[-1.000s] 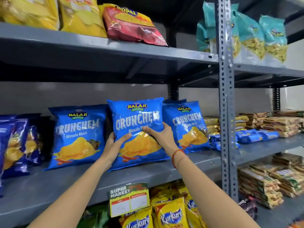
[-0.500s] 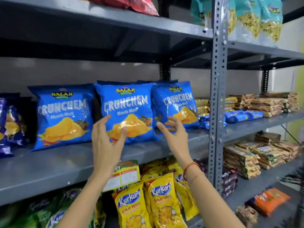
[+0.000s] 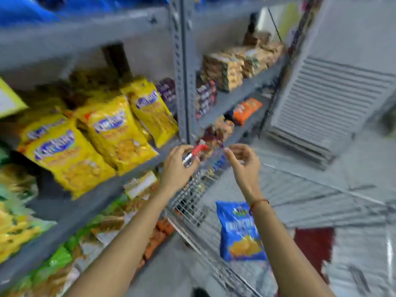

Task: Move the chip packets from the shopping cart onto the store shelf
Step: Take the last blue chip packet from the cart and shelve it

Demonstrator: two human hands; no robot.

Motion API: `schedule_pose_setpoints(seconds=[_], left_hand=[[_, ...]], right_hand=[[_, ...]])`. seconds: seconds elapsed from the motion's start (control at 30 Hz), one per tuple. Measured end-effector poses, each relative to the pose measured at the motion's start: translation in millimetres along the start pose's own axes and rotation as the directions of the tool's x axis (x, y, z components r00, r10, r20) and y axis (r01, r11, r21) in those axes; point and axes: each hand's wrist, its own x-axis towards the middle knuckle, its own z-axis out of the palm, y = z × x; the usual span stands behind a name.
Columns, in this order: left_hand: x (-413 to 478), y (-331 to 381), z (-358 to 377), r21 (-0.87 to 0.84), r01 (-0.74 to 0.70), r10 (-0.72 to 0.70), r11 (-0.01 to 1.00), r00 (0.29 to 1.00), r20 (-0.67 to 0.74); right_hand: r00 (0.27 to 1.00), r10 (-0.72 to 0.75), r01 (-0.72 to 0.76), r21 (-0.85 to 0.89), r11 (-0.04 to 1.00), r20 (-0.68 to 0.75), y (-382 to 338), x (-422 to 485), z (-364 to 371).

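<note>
A blue chip packet (image 3: 241, 232) lies inside the wire shopping cart (image 3: 190, 202), low and right of centre. My left hand (image 3: 179, 168) hovers by the cart's red and chrome handle end (image 3: 198, 150), fingers loosely curled, holding no packet. My right hand (image 3: 243, 161) hangs over the cart with its fingers apart and nothing in it; a red thread circles that wrist. The blue packets on the grey store shelf (image 3: 85, 33) show only as a blurred blue patch (image 3: 23, 9) at the top left. The whole view is motion-blurred.
Yellow snack packets (image 3: 102, 138) fill the shelf level just left of my hands, with green and orange packets on lower levels. A perforated grey upright (image 3: 182, 67) stands behind my left hand. A white louvred unit (image 3: 325, 108) sits at the right, a dark red mat (image 3: 315, 243) on the floor.
My view has swung down and to the right, from the shelf to the cart. Both hands have left the blue packet on the shelf and dropped over the cart.
</note>
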Motion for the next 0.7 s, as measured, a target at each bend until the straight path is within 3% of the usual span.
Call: schedule_pose_setpoints(seconds=[0.17, 0.27, 0.33, 0.4, 0.47, 0.57, 0.7], left_hand=[[-20, -43, 107, 0.037, 0.225, -0.224, 0.974, 0.917, 0.329], [-35, -58, 161, 0.095, 0.369, -0.365, 0.924, 0.785, 0.5], [-42, -68, 189, 0.125, 0.493, -0.462, 0.861, 0.656, 0.597], [-48, -80, 214, 0.142, 0.546, -0.489, 0.826, 0.566, 0.664], [-52, -86, 233, 0.218, 0.539, -0.508, 0.813, 0.477, 0.717], [-52, -101, 261, 0.258, 0.579, -0.552, 0.773, 0.414, 0.724], [-59, -140, 298, 0.349, 0.693, -0.719, 0.631, 0.355, 0.598]], right_hand=[[0.954, 0.293, -0.301, -0.175, 0.938, -0.07, 108, -34, -60], [0.884, 0.46, -0.463, -0.296, 0.836, -0.084, 168, -59, -90], [0.828, 0.555, -0.544, -0.361, 0.757, -0.082, 203, -74, -103], [0.781, 0.62, -0.58, -0.456, 0.675, -0.076, 234, -85, -112], [0.757, 0.652, -0.561, -0.561, 0.608, -0.05, 259, -91, -116], [0.711, 0.702, -0.581, -0.587, 0.564, -0.03, 289, -86, -117], [0.621, 0.778, -0.727, -0.44, 0.528, -0.092, 331, -78, -120]])
